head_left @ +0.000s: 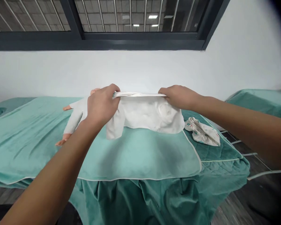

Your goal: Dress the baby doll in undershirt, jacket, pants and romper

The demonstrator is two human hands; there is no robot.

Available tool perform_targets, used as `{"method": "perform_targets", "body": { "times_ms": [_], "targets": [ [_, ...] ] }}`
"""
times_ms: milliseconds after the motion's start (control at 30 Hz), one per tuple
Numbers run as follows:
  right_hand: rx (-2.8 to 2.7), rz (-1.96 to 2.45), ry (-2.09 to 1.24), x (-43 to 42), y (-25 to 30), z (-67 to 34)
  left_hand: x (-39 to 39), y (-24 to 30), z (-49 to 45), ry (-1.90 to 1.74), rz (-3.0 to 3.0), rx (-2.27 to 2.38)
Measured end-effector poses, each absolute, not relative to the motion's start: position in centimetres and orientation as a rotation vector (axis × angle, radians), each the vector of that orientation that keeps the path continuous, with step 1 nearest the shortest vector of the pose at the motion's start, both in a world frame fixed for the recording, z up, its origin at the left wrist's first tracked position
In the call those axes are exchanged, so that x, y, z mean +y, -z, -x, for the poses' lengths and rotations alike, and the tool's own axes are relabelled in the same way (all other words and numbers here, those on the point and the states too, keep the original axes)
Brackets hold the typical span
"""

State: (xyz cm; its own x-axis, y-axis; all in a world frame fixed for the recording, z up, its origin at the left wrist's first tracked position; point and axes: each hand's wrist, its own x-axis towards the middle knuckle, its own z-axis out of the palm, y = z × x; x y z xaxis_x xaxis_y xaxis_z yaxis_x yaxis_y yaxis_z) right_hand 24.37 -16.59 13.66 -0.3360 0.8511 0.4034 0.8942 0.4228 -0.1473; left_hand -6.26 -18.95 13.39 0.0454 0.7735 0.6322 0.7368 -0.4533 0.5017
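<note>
Holding white garment [147, 114] by upper edge — left hand [104, 103], right hand [181, 96] — above blanket [140, 156].

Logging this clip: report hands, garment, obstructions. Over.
Left hand, right hand gripping white garment. Upper edge stretched between them. Doll partly behind left hand; nothing visibly blocking.

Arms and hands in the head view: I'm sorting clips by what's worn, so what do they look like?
The left hand and right hand wear no gloves. The left forearm and right forearm look bare, with no watch or bracelet showing.
</note>
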Motion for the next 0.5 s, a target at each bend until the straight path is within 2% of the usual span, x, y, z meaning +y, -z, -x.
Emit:
{"method": "perform_targets", "body": {
  "times_ms": [133, 300, 500],
  "targets": [
    [-2.06, 1.501, 0.043, -18.0, -13.5, -26.5, -19.1, -12.7, 6.5, -1.5, -2.109, 1.535],
    [-1.936, 1.533, -0.191, -19.6, -13.5, -27.4, -19.0, -11.6, 7.3, -1.396, -1.942, 1.457],
    [-1.831, 1.667, -0.484, -18.3, -13.1, -30.1, -17.6, -11.6, 9.4, -1.003, -1.917, 1.765]
  ]
}}
